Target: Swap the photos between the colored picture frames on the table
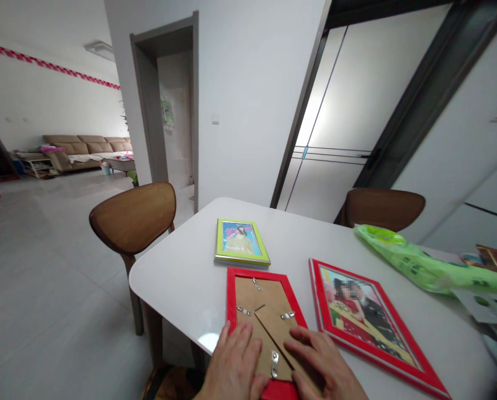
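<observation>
A red picture frame [230, 291] lies face down on the table in front of me, its brown backing board [248, 294] turned up. Metal clips [287, 315] sit along the edges of the board, and a dark slanted line runs across its middle. My left hand [235, 361] rests on the left side of the backing and frame, fingers stretched out. On the right side, my right hand [321, 361] lies over the board and the red edge with its fingers apart and slightly bent. Between the two hands a clip [275, 361] shows. Parts of the near edge are hidden by my hands.
A green-edged framed photo [242, 242] lies beyond the red frame. Another red-framed photo [365, 316] lies face up to the right. Green plastic packaging [431, 266] is on the white table's [181, 278] right side. Wooden chairs [137, 214] stand at the left and far side.
</observation>
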A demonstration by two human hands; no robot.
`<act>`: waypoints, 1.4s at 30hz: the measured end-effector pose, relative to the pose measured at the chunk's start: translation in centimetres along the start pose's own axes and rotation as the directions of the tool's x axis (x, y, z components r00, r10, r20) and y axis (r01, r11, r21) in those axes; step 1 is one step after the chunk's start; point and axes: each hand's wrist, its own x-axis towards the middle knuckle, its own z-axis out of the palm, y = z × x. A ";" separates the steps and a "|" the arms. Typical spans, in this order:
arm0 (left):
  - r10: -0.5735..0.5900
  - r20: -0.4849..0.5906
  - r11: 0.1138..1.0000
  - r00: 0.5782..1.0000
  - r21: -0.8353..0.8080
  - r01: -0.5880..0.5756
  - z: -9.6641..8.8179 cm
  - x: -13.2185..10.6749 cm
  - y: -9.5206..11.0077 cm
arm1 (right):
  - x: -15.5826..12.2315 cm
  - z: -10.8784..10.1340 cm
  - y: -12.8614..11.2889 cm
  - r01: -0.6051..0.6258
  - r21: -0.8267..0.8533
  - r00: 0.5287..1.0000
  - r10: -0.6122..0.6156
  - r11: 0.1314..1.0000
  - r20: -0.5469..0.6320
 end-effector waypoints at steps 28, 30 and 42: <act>-0.071 0.097 0.991 0.993 -0.109 0.081 -1.7 -0.2 -1.0 | 5.8 1.0 0.5 -0.169 -0.134 0.982 0.178 0.977 0.061; -0.065 0.102 0.991 0.993 -0.113 0.076 -1.8 -0.2 -1.1 | 5.7 0.9 0.5 -0.174 -0.117 0.981 0.183 0.978 0.071; -0.017 0.046 0.987 0.999 -0.156 0.024 -1.0 -0.8 -2.5 | 2.3 0.3 -3.1 0.184 -0.032 0.965 -0.174 0.982 0.197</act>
